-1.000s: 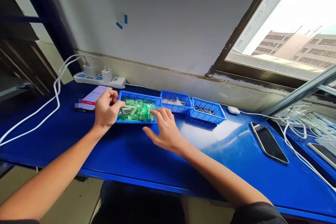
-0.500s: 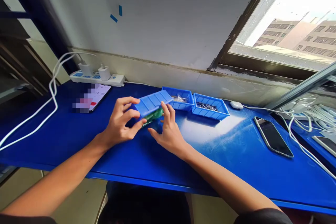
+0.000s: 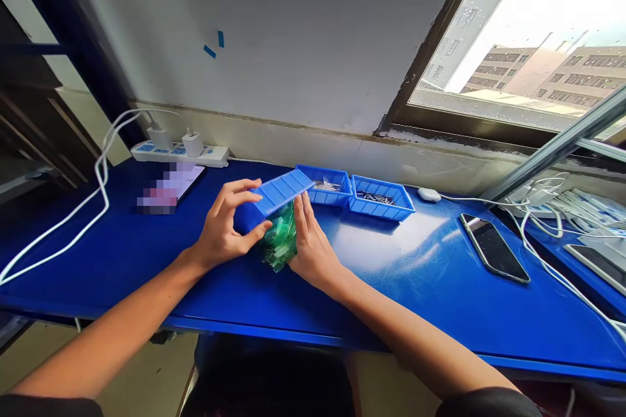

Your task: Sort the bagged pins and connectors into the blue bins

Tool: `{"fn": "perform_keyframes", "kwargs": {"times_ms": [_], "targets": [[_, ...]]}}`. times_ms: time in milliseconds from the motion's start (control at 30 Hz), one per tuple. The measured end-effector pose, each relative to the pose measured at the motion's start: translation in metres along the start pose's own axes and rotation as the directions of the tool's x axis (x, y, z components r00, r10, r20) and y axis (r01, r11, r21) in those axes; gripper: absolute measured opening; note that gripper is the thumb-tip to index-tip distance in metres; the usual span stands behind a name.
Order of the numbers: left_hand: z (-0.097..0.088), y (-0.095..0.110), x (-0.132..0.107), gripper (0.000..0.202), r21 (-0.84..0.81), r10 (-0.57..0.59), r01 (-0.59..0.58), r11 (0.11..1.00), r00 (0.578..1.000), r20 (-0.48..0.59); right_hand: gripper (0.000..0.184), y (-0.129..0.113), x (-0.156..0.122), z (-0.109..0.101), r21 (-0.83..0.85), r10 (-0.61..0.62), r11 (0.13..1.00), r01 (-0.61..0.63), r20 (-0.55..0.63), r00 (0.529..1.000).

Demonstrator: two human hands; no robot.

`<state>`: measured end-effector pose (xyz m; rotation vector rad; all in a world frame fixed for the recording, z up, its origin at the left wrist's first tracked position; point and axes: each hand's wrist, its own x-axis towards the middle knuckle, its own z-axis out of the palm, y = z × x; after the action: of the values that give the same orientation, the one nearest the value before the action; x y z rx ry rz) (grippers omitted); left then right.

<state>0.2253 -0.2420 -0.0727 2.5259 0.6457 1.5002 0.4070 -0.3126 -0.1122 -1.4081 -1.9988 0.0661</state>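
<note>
Left-hand fingers (image 3: 240, 197) clamped the tipped blue bin (image 3: 281, 187) at its left end, long axis left-right. Green parts (image 3: 278, 242) lay just below it, against my flat, open right hand (image 3: 313, 249).

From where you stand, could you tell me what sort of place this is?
Likely a small-parts assembly station: a glossy blue workbench, two shallow blue plastic bins holding small metal parts, and a tipped blue plastic bin in the left hand over spilled green components.

Tilted bin (image 3: 278, 190) above spilled parts (image 3: 278, 242)
</note>
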Motion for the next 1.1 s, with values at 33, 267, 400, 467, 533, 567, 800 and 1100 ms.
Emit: {"fn": "perform_keyframes", "kwargs": {"times_ms": [33, 267, 400, 467, 533, 567, 800, 1100], "targets": [[-0.002, -0.002, 0.003, 0.036, -0.009, -0.049, 0.049, 0.999, 0.999, 0.023, 0.113, 0.000, -0.003, -0.003, -0.014, 0.002, 1.000, -0.002, 0.034, 0.999], [-0.012, -0.006, 0.013, 0.035, -0.026, -0.013, 0.011, 1.000, 0.997, -0.081, 0.089, -0.006, -0.013, -0.033, -0.370, 0.142, 0.926, -0.070, 0.171, 0.975], [-0.011, 0.000, 0.009, 0.044, 0.128, 0.315, -0.303, 0.944, 0.945, -0.089, 0.078, -0.010, -0.005, -0.036, -0.442, 0.019, 0.894, 0.079, 0.214, 0.977], [-0.009, 0.001, 0.007, 0.042, 0.119, 0.443, -0.437, 0.892, 0.896, -0.029, 0.074, -0.009, -0.002, -0.034, -0.414, -0.028, 0.898, 0.148, 0.282, 0.959], [-0.008, 0.000, 0.008, 0.037, 0.111, 0.496, -0.494, 0.862, 0.868, 0.009, 0.073, -0.007, 0.000, -0.031, -0.376, -0.064, 0.906, 0.197, 0.338, 0.939], [-0.007, -0.002, 0.010, 0.035, 0.123, 0.495, -0.492, 0.862, 0.869, 0.009, 0.073, -0.006, 0.000, -0.029, -0.360, -0.076, 0.909, 0.210, 0.351, 0.933], [-0.020, -0.030, 0.039, 0.028, 0.105, 0.074, -0.042, 0.994, 0.944, -0.320, 0.072, -0.005, -0.004, -0.037, -0.299, -0.055, 0.937, 0.181, 0.384, 0.922], [0.001, -0.126, 0.078, 0.009, -0.479, -0.864, 0.729, 0.489, 0.481, -0.150, 0.072, -0.004, -0.004, -0.044, -0.253, -0.041, 0.953, 0.169, 0.443, 0.895]]}}
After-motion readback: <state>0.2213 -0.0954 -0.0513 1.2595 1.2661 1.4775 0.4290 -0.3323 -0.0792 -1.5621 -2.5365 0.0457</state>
